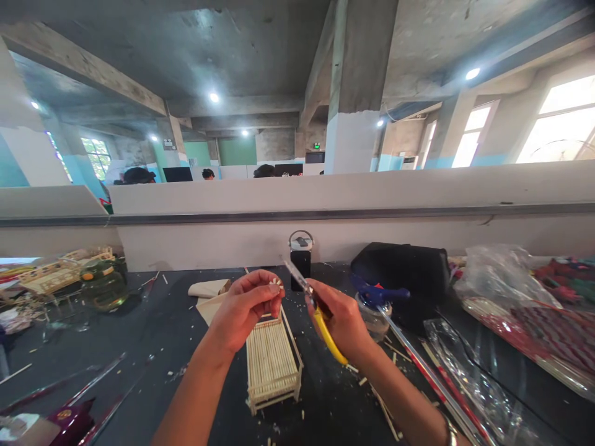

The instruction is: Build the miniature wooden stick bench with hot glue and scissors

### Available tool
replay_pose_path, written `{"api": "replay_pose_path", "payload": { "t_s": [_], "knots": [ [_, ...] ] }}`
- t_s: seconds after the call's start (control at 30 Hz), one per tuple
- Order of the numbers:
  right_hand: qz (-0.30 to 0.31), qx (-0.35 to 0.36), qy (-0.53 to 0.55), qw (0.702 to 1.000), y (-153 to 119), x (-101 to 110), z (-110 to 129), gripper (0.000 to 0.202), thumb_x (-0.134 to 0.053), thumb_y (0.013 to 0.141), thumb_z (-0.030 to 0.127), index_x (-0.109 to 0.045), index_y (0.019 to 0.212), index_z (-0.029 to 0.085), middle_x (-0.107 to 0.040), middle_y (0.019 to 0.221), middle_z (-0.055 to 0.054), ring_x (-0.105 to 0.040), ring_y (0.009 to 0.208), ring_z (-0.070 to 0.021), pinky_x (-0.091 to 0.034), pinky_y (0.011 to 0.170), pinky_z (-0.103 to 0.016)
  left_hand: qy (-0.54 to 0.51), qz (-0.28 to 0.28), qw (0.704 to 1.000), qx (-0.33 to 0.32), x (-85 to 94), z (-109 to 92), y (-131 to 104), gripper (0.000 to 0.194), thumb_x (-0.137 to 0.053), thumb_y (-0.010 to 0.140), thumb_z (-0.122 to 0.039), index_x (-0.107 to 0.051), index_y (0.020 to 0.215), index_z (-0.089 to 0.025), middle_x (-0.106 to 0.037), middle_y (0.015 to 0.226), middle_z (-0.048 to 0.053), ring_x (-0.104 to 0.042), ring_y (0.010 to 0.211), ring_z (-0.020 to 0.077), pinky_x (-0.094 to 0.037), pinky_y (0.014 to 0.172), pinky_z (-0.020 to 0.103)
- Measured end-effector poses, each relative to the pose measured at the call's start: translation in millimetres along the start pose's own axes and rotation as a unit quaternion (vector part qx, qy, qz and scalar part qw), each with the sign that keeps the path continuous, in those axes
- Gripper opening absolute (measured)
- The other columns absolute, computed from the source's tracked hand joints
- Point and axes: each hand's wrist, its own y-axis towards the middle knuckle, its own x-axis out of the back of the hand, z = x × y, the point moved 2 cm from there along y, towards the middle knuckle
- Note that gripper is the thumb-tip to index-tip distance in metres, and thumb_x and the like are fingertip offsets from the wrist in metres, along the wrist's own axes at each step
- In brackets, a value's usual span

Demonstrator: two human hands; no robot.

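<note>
My left hand (pixel 253 303) pinches a few small pale pieces (pixel 276 284), like short cut stick ends, between thumb and fingertips. Yellow-handled pliers (pixel 329 337) are gripped in my right hand (pixel 341 316), their narrow metal jaws pointing up and left towards my left hand, apart from the pieces. Below both hands, a small bed-like frame of thin wooden sticks (pixel 272 356) stands on the black table (pixel 195 396). My left hand covers part of its far end. Beige folded paper or cloth (pixel 209 289) lies behind my left wrist.
A lidded bottle (pixel 301 254) stands against the partition (pixel 223 241). On the right are a blue glue gun (pixel 379 294), a clear jar (pixel 375 319), a black bag (pixel 404 266) and plastic wrapping (pixel 497 279). Stick models (pixel 65 272) and a glass pot (pixel 105 285) sit left.
</note>
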Motion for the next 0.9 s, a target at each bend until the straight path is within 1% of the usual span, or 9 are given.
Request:
{"api": "replay_pose_path", "payload": {
  "t_s": [0.07, 0.1, 0.2, 0.33, 0.43, 0.5, 0.63, 0.8, 0.9],
  "knots": [
    [-0.032, -0.040, 0.015, 0.999, 2, 2, 0, 0.028, -0.051, 0.086, 0.020, -0.063, 0.112, 0.017, -0.056, 0.065, 0.002, -0.047, 0.053, -0.0103, -0.040, 0.053, -0.020, -0.013, -0.008, 1.000, -0.004, -0.9, -1, 0, 0.009, -0.072, 0.074, -0.018, -0.065, 0.079, -0.014, -0.067, 0.074, 0.002, -0.057, 0.056, 0.0081, -0.047, 0.053, 0.020],
    [-0.036, -0.060, 0.022, 0.997, 3, 3, 1, 0.028, -0.051, 0.087, 0.023, -0.063, 0.111, 0.016, -0.052, 0.061, 0.004, -0.043, 0.050, -0.0094, -0.037, 0.049, -0.020, -0.017, -0.010, 1.000, -0.004, -1.3, -1, -1, 0.009, -0.072, 0.074, -0.018, -0.065, 0.079, -0.014, -0.067, 0.076, 0.003, -0.058, 0.056, 0.0082, -0.048, 0.054, 0.020],
    [-0.018, -0.092, 0.048, 0.994, 6, 4, 4, 0.031, -0.049, 0.089, 0.028, -0.064, 0.111, 0.014, -0.048, 0.059, 0.005, -0.038, 0.046, -0.0080, -0.033, 0.045, -0.019, -0.024, -0.014, 1.000, -0.001, -2.3, 0, -1, 0.008, -0.071, 0.075, -0.017, -0.066, 0.080, -0.014, -0.069, 0.079, 0.004, -0.058, 0.058, 0.0082, -0.049, 0.056, 0.021],
    [0.019, -0.073, 0.045, 0.996, 6, 2, 6, 0.034, -0.049, 0.089, 0.026, -0.062, 0.119, 0.014, -0.052, 0.062, 0.004, -0.042, 0.050, -0.0092, -0.037, 0.049, -0.019, -0.034, -0.029, 0.999, -0.005, -3.1, 1, 0, 0.009, -0.072, 0.074, -0.017, -0.066, 0.079, -0.014, -0.066, 0.077, 0.002, -0.057, 0.056, 0.0072, -0.047, 0.052, 0.019],
    [0.048, -0.032, 0.045, 0.997, 4, -1, 5, 0.037, -0.049, 0.089, 0.021, -0.059, 0.124, 0.018, -0.063, 0.077, -0.001, -0.054, 0.063, -0.0124, -0.045, 0.062, -0.022, -0.054, -0.034, 0.998, 0.010, -3.7, 2, 2, 0.010, -0.073, 0.072, -0.017, -0.066, 0.078, -0.014, -0.062, 0.068, -0.001, -0.055, 0.051, 0.0064, -0.045, 0.049, 0.019],
    [0.074, -0.014, 0.047, 0.996, 3, -3, 5, 0.042, -0.050, 0.087, 0.017, -0.056, 0.128, 0.021, -0.065, 0.088, -0.004, -0.058, 0.073, -0.0147, -0.047, 0.070, -0.026, -0.062, -0.027, 0.998, 0.016, -3.9, 3, 2, 0.010, -0.074, 0.071, -0.017, -0.066, 0.076, -0.014, -0.061, 0.064, 0.000, -0.055, 0.051, 0.0069, -0.045, 0.049, 0.019],
    [0.114, -0.010, 0.039, 0.993, 2, -3, 4, 0.053, -0.051, 0.082, 0.009, -0.051, 0.133, 0.021, -0.063, 0.092, -0.005, -0.057, 0.075, -0.0152, -0.047, 0.070, -0.026, -0.073, 0.003, 0.997, 0.013, -3.9, 5, 2, 0.011, -0.075, 0.070, -0.018, -0.068, 0.075, -0.013, -0.061, 0.060, 0.000, -0.055, 0.050, 0.0085, -0.044, 0.049, 0.019],
    [0.118, -0.006, 0.006, 0.993, 4, 0, 9, 0.055, -0.051, 0.082, 0.009, -0.049, 0.134, 0.024, -0.060, 0.095, -0.005, -0.056, 0.081, -0.0169, -0.048, 0.072, -0.029, -0.081, 0.027, 0.996, 0.019, -5.4, 5, 0, 0.007, -0.073, 0.073, -0.019, -0.069, 0.076, -0.014, -0.061, 0.053, 0.000, -0.054, 0.047, 0.0084, -0.041, 0.048, 0.019],
    [0.116, 0.001, -0.002, 0.993, 5, 1, 11, 0.055, -0.051, 0.082, 0.009, -0.048, 0.136, 0.023, -0.059, 0.098, -0.006, -0.056, 0.082, -0.0176, -0.048, 0.073, -0.030, -0.078, 0.035, 0.996, 0.020, -7.7, 4, -1, 0.007, -0.073, 0.073, -0.020, -0.069, 0.075, -0.014, -0.060, 0.051, 0.001, -0.054, 0.046, 0.0086, -0.040, 0.049, 0.019]
  ]
}}
